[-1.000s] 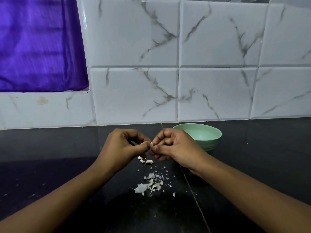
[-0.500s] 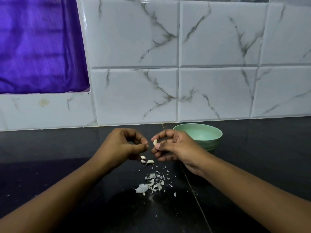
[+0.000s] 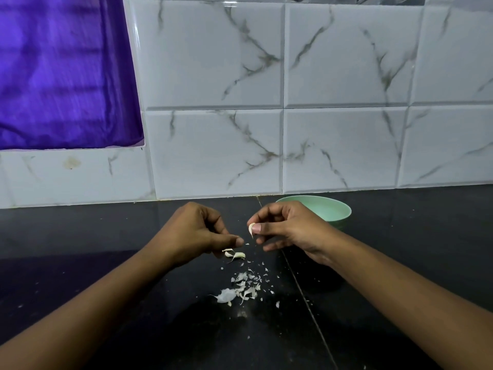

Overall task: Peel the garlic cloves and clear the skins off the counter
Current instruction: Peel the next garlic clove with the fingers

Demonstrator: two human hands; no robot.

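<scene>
Garlic clove mid-peel, skins still on the counter

Across the whole foreground, glossy black stone counter [image 3: 80,236], cut by a thin seam [image 3: 306,303] running from the wall toward the near side, just right of the mess. Closing off the far side, white marble-veined tiled wall [image 3: 346,62]; no room to push anything back past that line. Wide bare stretches of counter to left and right, so free room for a sweep either way. Near edge out of view.

Close to the wall on the right, round pale green bowl [image 3: 344,206], partly hidden behind the right hand [image 3: 290,228]. Contents not visible from this angle, so number of finished cloves unknown.

Right hand raised above the counter, thumb and forefinger pinching a small pale garlic clove [image 3: 251,228] with a wisp of skin hanging from its lower end; judged nearly peeled, not quite. Left hand [image 3: 194,231] just apart from it, fingers curled in, thumb pressed to forefinger, nothing visible between them.

Below the hands, scattered heap of white papery garlic skins [image 3: 240,288], plus a few curled skin pieces [image 3: 236,255] just under the left hand. Clearing not yet begun, judging by that. Fine flakes reaching nearly to the seam, likely to lodge there in a sweep.
</scene>
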